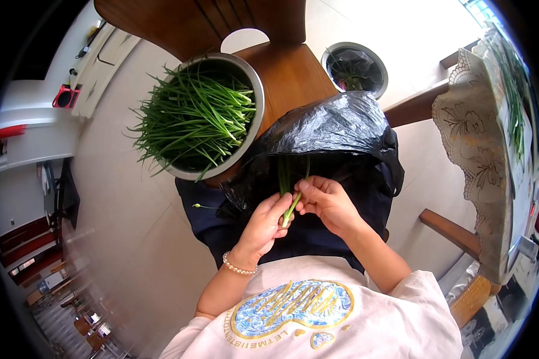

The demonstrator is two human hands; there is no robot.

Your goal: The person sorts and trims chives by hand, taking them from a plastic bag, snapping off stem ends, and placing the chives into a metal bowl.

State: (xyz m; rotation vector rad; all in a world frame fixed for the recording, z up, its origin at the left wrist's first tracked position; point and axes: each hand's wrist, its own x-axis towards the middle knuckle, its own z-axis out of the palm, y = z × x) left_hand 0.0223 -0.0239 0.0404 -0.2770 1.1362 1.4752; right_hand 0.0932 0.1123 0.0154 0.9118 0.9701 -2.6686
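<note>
My left hand (268, 220), with a beaded bracelet at the wrist, is closed around a few garlic chives (288, 216). Their pale cut ends point toward me, and their green leaves run into the mouth of a black plastic bag (329, 128) on my lap. Beside it, my right hand (328, 202) pinches one of the green stalks between thumb and fingers. The two hands nearly touch. What lies deeper in the bag is hidden. To the left, a metal basin (259, 113) holds a large heap of chives (197, 113).
The basin rests on a wooden chair (287, 75). Another metal bowl (382, 75), lined with a dark bag, stands on the floor beyond. A table with a lace-edged cloth (464, 137) is at right, with more green stalks (514, 107) on top. A loose flower stalk (197, 206) lies near my left knee.
</note>
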